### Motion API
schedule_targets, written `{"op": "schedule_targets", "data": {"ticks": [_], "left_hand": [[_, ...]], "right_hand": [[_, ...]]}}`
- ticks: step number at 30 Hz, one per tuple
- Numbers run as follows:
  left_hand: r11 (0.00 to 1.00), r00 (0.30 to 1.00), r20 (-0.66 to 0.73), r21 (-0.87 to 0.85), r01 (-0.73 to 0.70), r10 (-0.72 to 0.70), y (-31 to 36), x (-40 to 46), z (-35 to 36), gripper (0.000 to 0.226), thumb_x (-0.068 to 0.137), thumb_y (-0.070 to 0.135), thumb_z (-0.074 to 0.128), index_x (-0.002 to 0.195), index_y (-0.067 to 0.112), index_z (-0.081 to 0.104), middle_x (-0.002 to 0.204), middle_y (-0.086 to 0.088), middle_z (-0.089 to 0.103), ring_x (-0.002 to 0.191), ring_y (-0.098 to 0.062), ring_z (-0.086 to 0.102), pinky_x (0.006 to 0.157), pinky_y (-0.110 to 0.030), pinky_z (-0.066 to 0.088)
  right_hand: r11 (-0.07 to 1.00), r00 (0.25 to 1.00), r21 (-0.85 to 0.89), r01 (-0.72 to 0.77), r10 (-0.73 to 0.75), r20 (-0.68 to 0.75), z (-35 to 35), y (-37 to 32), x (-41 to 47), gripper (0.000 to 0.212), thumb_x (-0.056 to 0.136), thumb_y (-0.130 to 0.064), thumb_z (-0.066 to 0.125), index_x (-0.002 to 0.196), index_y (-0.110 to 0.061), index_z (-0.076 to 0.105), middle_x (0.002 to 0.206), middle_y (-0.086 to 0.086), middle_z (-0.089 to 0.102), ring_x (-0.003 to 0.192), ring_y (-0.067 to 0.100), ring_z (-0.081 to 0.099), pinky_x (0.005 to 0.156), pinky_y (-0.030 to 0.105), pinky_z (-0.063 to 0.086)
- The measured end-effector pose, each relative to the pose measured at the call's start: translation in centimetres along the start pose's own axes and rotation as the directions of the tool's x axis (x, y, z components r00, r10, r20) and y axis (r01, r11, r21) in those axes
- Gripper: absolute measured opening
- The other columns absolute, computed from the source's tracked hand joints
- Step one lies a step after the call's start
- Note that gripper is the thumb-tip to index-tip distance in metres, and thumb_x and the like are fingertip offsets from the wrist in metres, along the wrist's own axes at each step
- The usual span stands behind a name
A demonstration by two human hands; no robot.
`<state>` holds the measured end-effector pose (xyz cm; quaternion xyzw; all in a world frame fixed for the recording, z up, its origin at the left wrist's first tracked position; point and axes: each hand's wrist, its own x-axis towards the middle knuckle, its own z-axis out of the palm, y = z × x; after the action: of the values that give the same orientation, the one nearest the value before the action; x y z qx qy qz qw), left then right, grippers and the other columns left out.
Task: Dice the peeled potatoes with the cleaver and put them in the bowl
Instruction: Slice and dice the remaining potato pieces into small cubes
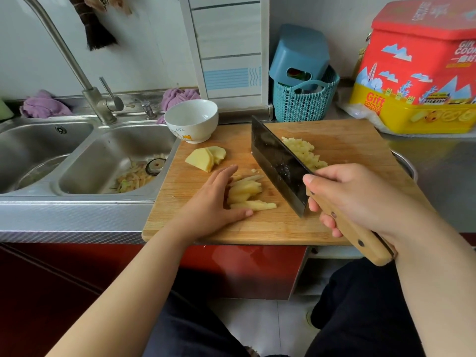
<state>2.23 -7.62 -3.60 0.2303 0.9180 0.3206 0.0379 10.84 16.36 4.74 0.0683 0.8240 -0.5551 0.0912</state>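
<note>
Right hand: the right hand is clenched round the wooden grip of the cleaver, thumb up by the blade's heel; the blade stands edge-down on the cutting board, running from near right to far left.
Left hand: the left hand lies flat and released, palm down, fingers stretched along the left side of the potato strips, thumb tucked under their near end.
Strips: a loose bundle near the middle of the board, just left of the blade and apart from it.
Step in hand: by my reading, gathering the strips for cross-cuts into dice.
Doing it well: I would square the strips side by side, curl the fingertips back so the knuckles face the blade, and keep the thumb behind them; as it lies now the thumb looks exposed.
Diced pile: the diced potato sits touching the blade's right face, towards the far side.
Uncut slices: the potato slices lie fanned at the far left of the board, near the bowl.
Bowl: the white bowl stands at the board's far left corner, beside the sink; no potato shows in it.
Progress: part diced, nothing bowled yet.
Writing, bowl: "Life" above a small cartoon print.
Writing, tin: the red and yellow tin, far right on the tabletop, reads "Gift COOKIES"; its smaller print I cannot read.
</note>
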Motion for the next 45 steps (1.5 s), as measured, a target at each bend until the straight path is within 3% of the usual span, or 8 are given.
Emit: {"op": "schedule_targets", "data": {"ticks": [7, 15, 24, 28, 32, 34, 38, 45], "left_hand": [[0.993, 0.997, -0.029, 0.098, -0.068, 0.071, 0.7, 0.9, 0.9, 0.092, 0.079, 0.052, 0.070, 0.150, 0.019, 0.021, 0.152, 0.003, 0.028, 0.139, -0.013, 0.028, 0.117, -0.034, 0.026], [0.985, 0.993, -0.071, 0.153, -0.081, 0.093, 0.8, 1.8, 1.4, 0.078, 0.079, 0.047, 0.069, 0.141, 0.019, 0.031, 0.136, 0.002, 0.037, 0.129, -0.017, 0.034, 0.112, -0.037, 0.029], [0.963, 0.956, -0.294, 0.259, 0.073, 0.007, 2.2, 1.9, 4.1, 0.063, 0.084, 0.047, 0.058, 0.133, 0.014, 0.036, 0.128, -0.002, 0.038, 0.118, -0.022, 0.035, 0.105, -0.033, 0.028], [0.981, 0.981, -0.189, 0.194, -0.010, 0.047, 1.6, 1.5, 2.7, 0.071, 0.078, 0.058, 0.061, 0.132, 0.021, 0.035, 0.132, 0.002, 0.035, 0.122, -0.018, 0.031, 0.108, -0.031, 0.028], [0.980, 0.984, -0.137, 0.179, -0.085, 0.110, 1.0, 1.1, 1.7, 0.065, 0.077, 0.051, 0.064, 0.128, 0.022, 0.038, 0.125, 0.007, 0.033, 0.121, -0.016, 0.032, 0.107, -0.030, 0.030], [0.981, 0.981, -0.158, 0.172, -0.085, 0.112, 1.1, 1.3, 1.8, 0.059, 0.078, 0.046, 0.066, 0.125, 0.023, 0.039, 0.121, 0.009, 0.032, 0.119, -0.015, 0.033, 0.103, -0.026, 0.029], [0.990, 0.986, -0.145, 0.123, -0.067, 0.085, 1.2, 1.7, 1.9, 0.055, 0.075, 0.042, 0.069, 0.120, 0.028, 0.040, 0.125, 0.006, 0.034, 0.119, -0.016, 0.032, 0.103, -0.029, 0.029], [0.991, 0.985, -0.127, 0.080, -0.103, 0.113, 0.8, 1.7, 1.5, 0.043, 0.076, 0.052, 0.064, 0.107, 0.031, 0.044, 0.121, 0.008, 0.037, 0.113, -0.017, 0.034, 0.099, -0.032, 0.032]], "right_hand": [[0.999, 0.997, -0.038, 0.019, -0.016, 0.076, 0.7, -0.8, 0.1, 0.025, 0.099, -0.034, 0.054, 0.086, -0.016, 0.064, 0.074, 0.003, 0.065, 0.049, 0.014, 0.056, 0.050, 0.030, 0.049], [0.997, 0.997, -0.058, 0.046, -0.043, 0.059, 1.2, -0.8, 0.2, 0.022, 0.100, -0.034, 0.053, 0.088, -0.019, 0.063, 0.074, 0.002, 0.065, 0.049, 0.014, 0.056, 0.050, 0.030, 0.050], [0.996, 0.999, -0.085, 0.036, -0.034, 0.021, 0.4, -0.9, 0.4, 0.018, 0.099, -0.033, 0.054, 0.093, -0.019, 0.063, 0.072, 0.002, 0.064, 0.048, 0.013, 0.056, 0.049, 0.027, 0.050], [0.997, 0.998, -0.077, 0.001, 0.004, 0.057, 0.3, -0.9, 0.5, 0.024, 0.097, -0.037, 0.056, 0.093, -0.015, 0.064, 0.069, 0.002, 0.061, 0.046, 0.013, 0.054, 0.048, 0.029, 0.050], [0.989, 0.995, -0.141, -0.049, 0.060, 0.077, 0.0, -1.4, 1.2, 0.035, 0.095, -0.043, 0.058, 0.084, -0.010, 0.058, 0.066, 0.004, 0.060, 0.046, 0.014, 0.057, 0.049, 0.029, 0.050], [0.964, 0.995, -0.257, -0.066, 0.083, 0.059, 0.0, -1.8, 1.8, 0.033, 0.097, -0.042, 0.056, 0.091, -0.010, 0.055, 0.064, 0.004, 0.063, 0.046, 0.014, 0.060, 0.049, 0.030, 0.053], [0.887, 0.996, -0.458, -0.052, 0.080, 0.041, 0.4, -2.4, 3.0, 0.038, 0.098, -0.024, 0.048, 0.133, -0.009, 0.046, 0.068, 0.008, 0.066, 0.049, 0.015, 0.063, 0.052, 0.029, 0.052], [0.863, 0.997, -0.502, -0.065, 0.080, 0.009, 0.9, -2.5, 3.6, 0.043, 0.100, -0.014, 0.039, 0.142, -0.011, 0.039, 0.074, 0.011, 0.061, 0.048, 0.014, 0.055, 0.045, 0.027, 0.049]]}}
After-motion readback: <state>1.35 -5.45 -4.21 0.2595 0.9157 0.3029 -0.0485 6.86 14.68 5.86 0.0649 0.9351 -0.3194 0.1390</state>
